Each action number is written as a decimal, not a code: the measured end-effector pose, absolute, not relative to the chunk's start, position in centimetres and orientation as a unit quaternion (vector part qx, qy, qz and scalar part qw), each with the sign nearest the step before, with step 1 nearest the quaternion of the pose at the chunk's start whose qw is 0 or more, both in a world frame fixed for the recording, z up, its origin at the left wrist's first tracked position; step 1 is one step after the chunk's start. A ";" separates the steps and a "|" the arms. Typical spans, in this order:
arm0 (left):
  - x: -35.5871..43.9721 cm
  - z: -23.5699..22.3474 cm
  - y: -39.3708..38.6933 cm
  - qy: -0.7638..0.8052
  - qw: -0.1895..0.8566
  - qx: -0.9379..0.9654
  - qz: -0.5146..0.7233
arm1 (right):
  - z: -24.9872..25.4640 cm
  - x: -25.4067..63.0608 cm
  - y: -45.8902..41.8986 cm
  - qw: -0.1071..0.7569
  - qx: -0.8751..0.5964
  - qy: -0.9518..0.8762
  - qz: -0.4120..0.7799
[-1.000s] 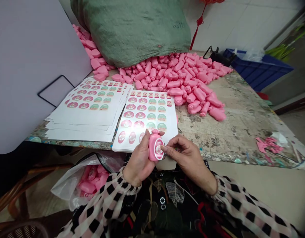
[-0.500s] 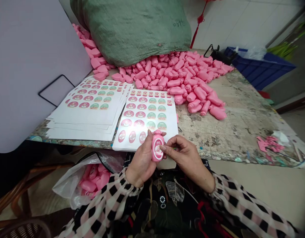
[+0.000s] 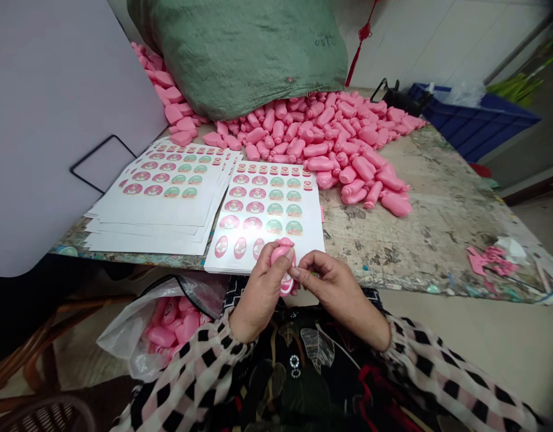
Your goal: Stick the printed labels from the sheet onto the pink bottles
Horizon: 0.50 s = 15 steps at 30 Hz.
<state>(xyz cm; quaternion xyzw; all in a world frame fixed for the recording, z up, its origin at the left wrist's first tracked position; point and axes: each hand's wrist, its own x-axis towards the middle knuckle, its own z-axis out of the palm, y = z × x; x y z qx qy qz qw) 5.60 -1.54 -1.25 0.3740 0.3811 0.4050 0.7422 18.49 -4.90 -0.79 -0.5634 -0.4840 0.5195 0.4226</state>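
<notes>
Left hand point(image 3: 258, 294): clamped on one pink miniature lotion bottle point(image 3: 277, 257), thumb laid across its front. Right hand point(image 3: 337, 289): thumb and forefinger drawn in at the bottle's right edge; whether they pinch anything, cannot tell. Bottle: between the hands, just off the near edge of the front sticker sheet point(image 3: 267, 204), long axis pointing toward that sheet, capped end foremost; left hand nearer, wrapped around it, right hand at its flank. Oval label point(image 3: 286, 287): on the bottle's face, white-rimmed, partly covered. Clear plastic bag point(image 3: 123, 333) of pink bottles: below and left of the sheet. Stacked sticker sheets point(image 3: 168, 216): just left of the sheet. Pink plastic scraps point(image 3: 492, 261): well right of the sheet. Heaped pink bottles point(image 3: 303, 135): behind the sheet, touching its far right corner. Green woven sack point(image 3: 240, 54): beyond the sheet, on the heap. Blue crate point(image 3: 474, 123): far right of the sheet.
</notes>
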 end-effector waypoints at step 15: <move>3.4 1.5 0.2 0.390 0.680 0.373 0.497 | -0.5 22.3 -4.6 0.480 -0.599 -0.401 0.500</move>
